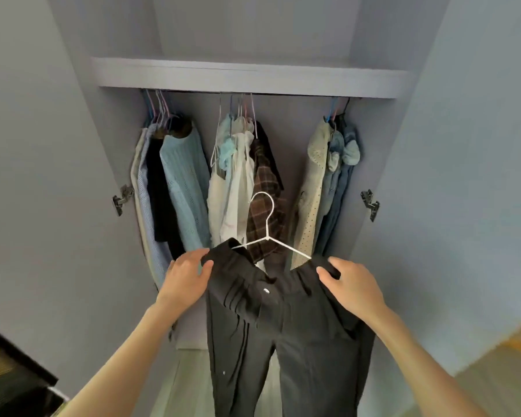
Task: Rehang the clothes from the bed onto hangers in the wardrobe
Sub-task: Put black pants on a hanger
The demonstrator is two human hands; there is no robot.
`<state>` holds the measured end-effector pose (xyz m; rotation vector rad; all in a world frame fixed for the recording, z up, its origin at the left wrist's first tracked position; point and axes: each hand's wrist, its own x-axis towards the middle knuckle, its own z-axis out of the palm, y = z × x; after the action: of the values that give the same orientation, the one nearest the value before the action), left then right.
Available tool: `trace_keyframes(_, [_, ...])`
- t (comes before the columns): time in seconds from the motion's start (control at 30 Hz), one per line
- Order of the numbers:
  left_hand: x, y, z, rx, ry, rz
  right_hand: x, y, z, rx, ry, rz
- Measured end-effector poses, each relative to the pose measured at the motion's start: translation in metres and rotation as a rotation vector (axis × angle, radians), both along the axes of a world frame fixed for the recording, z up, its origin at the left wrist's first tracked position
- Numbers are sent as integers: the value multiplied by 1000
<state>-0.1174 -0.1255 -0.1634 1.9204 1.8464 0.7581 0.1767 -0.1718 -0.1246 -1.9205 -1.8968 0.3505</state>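
We hold black trousers [286,320] on a white hanger [266,227] before the wardrobe [247,76]: our left hand [187,276] pinches the waistband at nine o'clock, our right hand [351,281] at three.

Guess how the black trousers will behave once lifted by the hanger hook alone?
Probably floppy: the black trousers hang limp. Likely to slide: the waistband sits loosely on the white hanger, held by left hand and right hand.
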Motion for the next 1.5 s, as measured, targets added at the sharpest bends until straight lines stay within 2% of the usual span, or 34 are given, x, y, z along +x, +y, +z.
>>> trace_keyframes(0.23, [48,45,-4,-15,66,-121,49,15,-21,-69,4,-147])
trace_keyframes(0.43, [93,86,-10,-70,115,-178,65,41,-46,-233,314,-238])
trace_keyframes(0.57, [116,114,-6,-25,217,-230,58,69,-42,-289,511,-221])
trace_keyframes(1.03, [129,232,39,223,602,-155,30,197,-2,-177,863,-202])
trace_keyframes(1.17, [130,283,45,287,863,-219,17,241,2,-96,899,-260])
trace_keyframes(1.23, [125,311,46,284,922,-252,10,264,6,-51,906,-280])
trace_keyframes(1.33, [116,343,46,294,882,-272,2,294,13,19,894,-316])
trace_keyframes(1.5, [105,363,28,499,682,-283,-8,331,24,175,861,-334])
